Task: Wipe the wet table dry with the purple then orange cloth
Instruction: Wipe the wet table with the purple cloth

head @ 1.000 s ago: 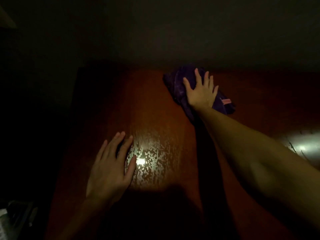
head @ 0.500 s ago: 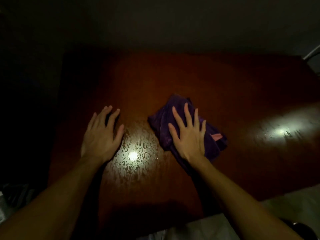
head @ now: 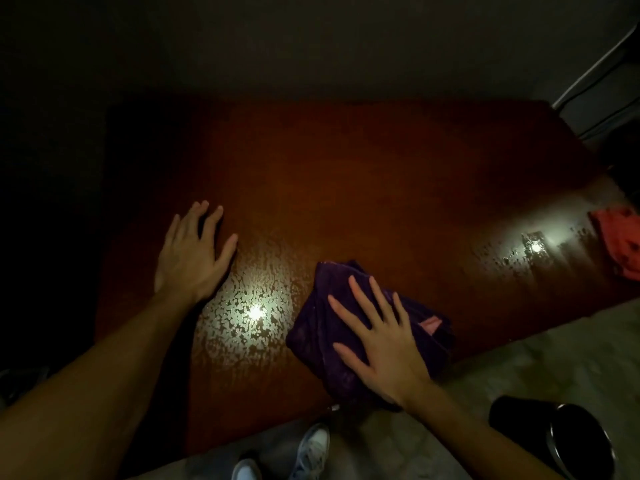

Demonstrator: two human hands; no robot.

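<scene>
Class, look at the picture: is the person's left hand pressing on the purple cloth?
No: the left hand rests flat on the bare table, while the right hand presses the purple cloth.

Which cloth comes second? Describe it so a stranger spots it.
Start at the reddish-brown wooden table and follow it to its far right end. There lies a crumpled orange cloth, untouched beside glinting water droplets; the dark purple cloth sits under the right hand.

I see a dark purple cloth [head: 322, 337] with a pink tag [head: 430, 322], an orange cloth [head: 620, 240], and a reddish-brown worktop [head: 346, 188] speckled with pale droplets.
</scene>
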